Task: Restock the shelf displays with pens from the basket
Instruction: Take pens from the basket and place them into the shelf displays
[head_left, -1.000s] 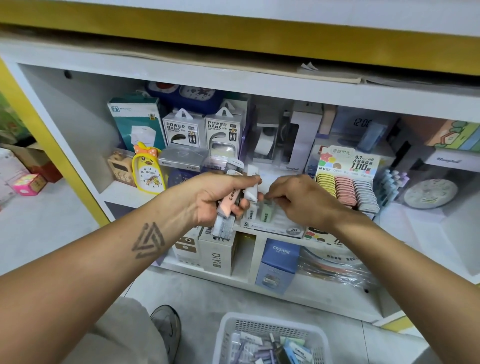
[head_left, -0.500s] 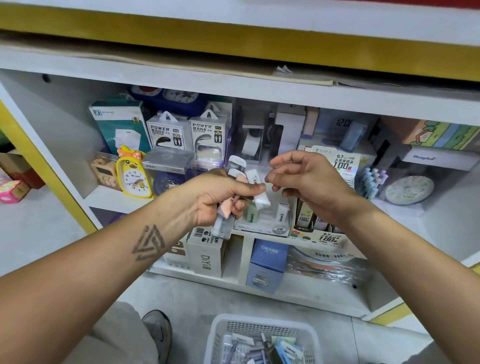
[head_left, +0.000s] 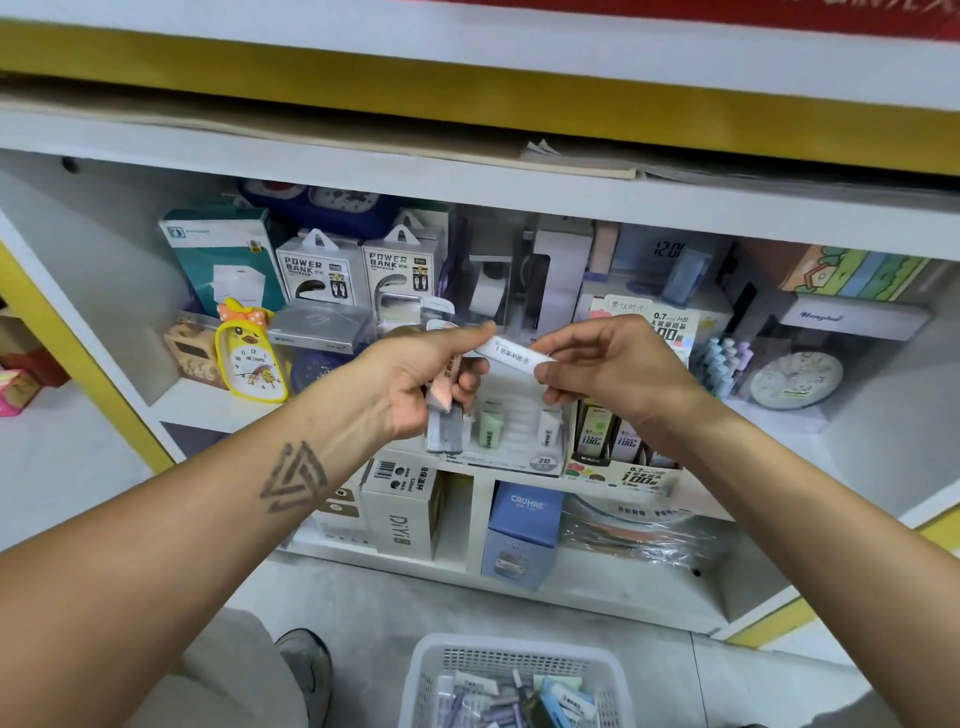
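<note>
My left hand (head_left: 421, 374) grips a bundle of slim packs (head_left: 444, 415), one pink and one grey-violet, in front of the middle shelf. Its fingertips also touch the left end of a white pack (head_left: 514, 353). My right hand (head_left: 608, 369) pinches the right end of that white pack and holds it level in the air. Just below sits a clear display tray (head_left: 511, 436) with a green pack and a white pack standing in it. A white mesh basket (head_left: 514, 675) with several packs stands on the floor at the bottom edge.
The shelf holds power bank boxes (head_left: 322, 273), a yellow duck clock (head_left: 249, 353), a lead refill display (head_left: 623, 457) and a round clock (head_left: 795, 379). Boxes (head_left: 519, 530) fill the lower shelf. My shoe (head_left: 306, 670) rests left of the basket.
My right hand has risen from the display tray and taken hold of a white pack out of the left hand's bundle. The view has shifted slightly.
</note>
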